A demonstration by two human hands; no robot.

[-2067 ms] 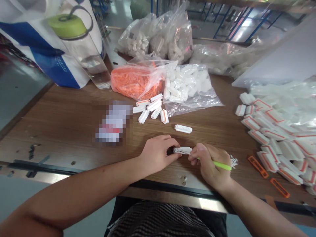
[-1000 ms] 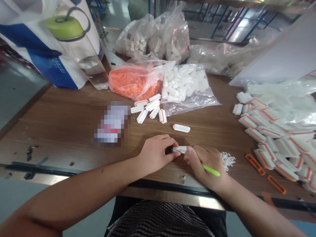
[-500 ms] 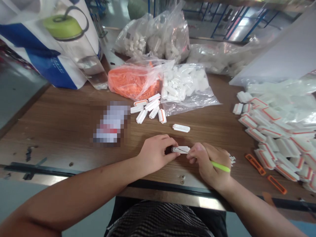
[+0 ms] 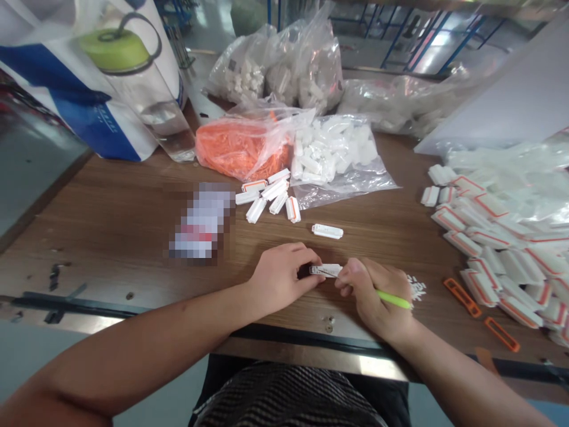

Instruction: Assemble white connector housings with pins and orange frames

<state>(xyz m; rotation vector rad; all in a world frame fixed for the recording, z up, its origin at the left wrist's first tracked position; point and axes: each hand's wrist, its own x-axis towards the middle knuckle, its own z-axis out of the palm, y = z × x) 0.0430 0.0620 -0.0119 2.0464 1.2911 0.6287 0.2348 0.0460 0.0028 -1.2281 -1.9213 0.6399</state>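
My left hand (image 4: 284,274) pinches the left end of a small white plastic housing (image 4: 331,270) between thumb and fingers, low over the table. In my right hand (image 4: 377,290) is a thin-tipped tool with a lime-green handle (image 4: 393,299), held like a pen. Its fine dark tip reaches onto the face of the housing; what exactly it touches is too small to tell. A second white housing (image 4: 328,230) lies just beyond my hands. Beside my right hand is a scatter of tiny white pieces (image 4: 416,288), partly hidden by it.
Several white housings (image 4: 271,193) lie near a bag of orange parts (image 4: 242,145) and a bag of white parts (image 4: 333,148). A large pile of orange-edged housings (image 4: 502,249) is at right, near two orange frames (image 4: 462,298). A bottle (image 4: 142,95) stands back left.
My right hand has shifted slightly left with the green-handled tool, so more of the tiny white pieces show. My left hand keeps its hold on the housing.
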